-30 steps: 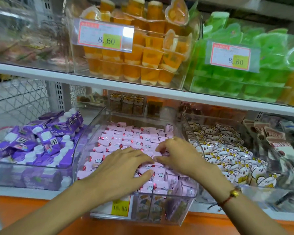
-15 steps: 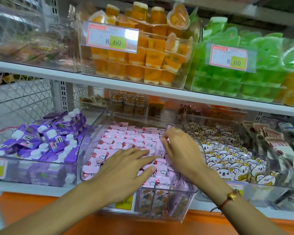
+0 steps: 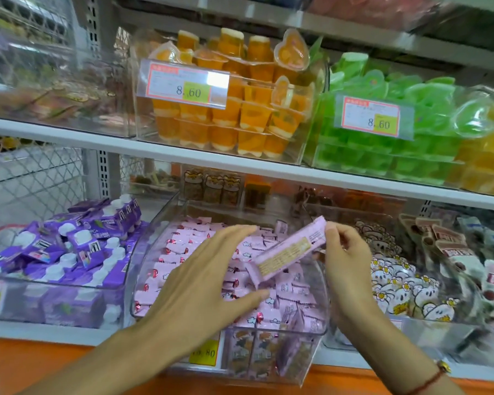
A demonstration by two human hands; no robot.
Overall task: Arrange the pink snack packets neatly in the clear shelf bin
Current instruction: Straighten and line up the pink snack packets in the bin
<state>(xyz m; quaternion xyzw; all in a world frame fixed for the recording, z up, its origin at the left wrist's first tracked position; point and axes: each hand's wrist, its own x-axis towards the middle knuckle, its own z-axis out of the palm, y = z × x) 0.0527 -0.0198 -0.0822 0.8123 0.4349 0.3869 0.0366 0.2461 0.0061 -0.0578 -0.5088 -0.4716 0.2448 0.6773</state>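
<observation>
A clear shelf bin [image 3: 149, 246] on the lower shelf is filled with rows of pink snack packets [image 3: 180, 249]. My right hand [image 3: 345, 260] pinches the end of one pink packet [image 3: 288, 250] and holds it tilted above the bin, its printed back facing me. My left hand [image 3: 203, 283] lies flat with straight, spread fingers over the packets in the bin's middle, the thumb near the lifted packet's lower end. More packets stand upright behind the bin's front wall.
A bin of purple pouches [image 3: 69, 246] stands to the left, a bin of white bear-print packets [image 3: 397, 283] to the right. The white shelf [image 3: 240, 163] above carries orange jelly cups [image 3: 228, 115] and green jelly cups [image 3: 397, 118]. An orange ledge [image 3: 40, 363] runs below.
My right hand has lifted one pink packet out of the bin and turned it up. My left hand stays flat on the packets. The camera view has tilted upward.
</observation>
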